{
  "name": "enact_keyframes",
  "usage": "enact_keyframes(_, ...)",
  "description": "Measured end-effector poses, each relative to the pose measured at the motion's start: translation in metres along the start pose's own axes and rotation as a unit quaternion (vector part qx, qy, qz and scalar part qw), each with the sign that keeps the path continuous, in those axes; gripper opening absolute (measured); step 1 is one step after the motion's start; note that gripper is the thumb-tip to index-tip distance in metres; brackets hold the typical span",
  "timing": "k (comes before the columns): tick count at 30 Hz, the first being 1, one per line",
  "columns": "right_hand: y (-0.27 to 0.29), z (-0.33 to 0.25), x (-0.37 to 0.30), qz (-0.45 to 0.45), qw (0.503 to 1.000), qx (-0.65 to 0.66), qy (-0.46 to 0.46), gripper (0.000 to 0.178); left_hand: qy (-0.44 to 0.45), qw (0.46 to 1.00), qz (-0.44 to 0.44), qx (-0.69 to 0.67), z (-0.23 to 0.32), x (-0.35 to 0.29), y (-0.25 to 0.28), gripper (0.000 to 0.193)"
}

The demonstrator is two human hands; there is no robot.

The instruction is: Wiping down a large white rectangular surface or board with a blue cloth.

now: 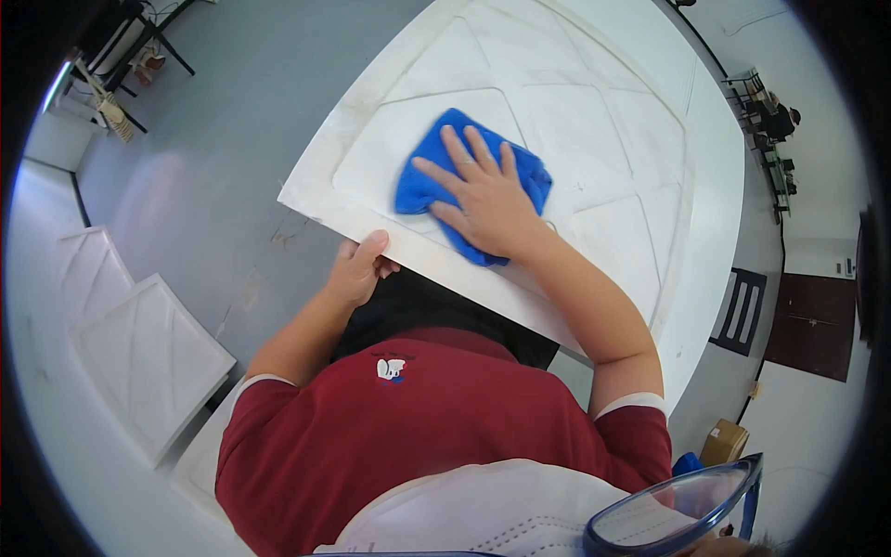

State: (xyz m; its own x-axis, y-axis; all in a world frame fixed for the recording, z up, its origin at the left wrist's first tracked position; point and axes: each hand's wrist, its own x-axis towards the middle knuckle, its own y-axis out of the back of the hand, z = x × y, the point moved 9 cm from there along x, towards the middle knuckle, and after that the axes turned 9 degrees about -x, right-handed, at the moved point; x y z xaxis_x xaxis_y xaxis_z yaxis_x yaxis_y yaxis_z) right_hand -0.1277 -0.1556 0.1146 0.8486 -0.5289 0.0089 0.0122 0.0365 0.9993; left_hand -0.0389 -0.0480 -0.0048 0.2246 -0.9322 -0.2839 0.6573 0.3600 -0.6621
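Observation:
A large white panel (566, 125) with raised lines and a rim lies in front of me, its near edge close to my body. On its near left part rests a folded blue cloth (425, 176). My right hand (492, 206) lies flat on the cloth, fingers spread, pressing it against the panel. At the panel's near edge, my left hand (360, 267) grips the rim with the thumb on top; its other fingers curl below and are partly hidden.
Under the panel is a white table (710, 176), showing along the right. More white panels (153, 362) lean at the lower left. A chair (139, 46) stands at the upper left. A cardboard box (724, 443) sits at the lower right, near a dark red door (811, 325).

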Motion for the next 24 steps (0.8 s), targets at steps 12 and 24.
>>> enact_keyframes(12,-0.001,0.011,0.064,0.107,0.994,-0.016,-0.011,0.049,0.005,1.0,-0.004,-0.008,-0.004,-0.001,0.0,0.029)
enact_keyframes(24,-0.013,0.073,0.079,0.054,0.988,-0.038,-0.137,0.049,0.003,0.998,-0.048,0.03,-0.001,-0.002,-0.005,0.027)
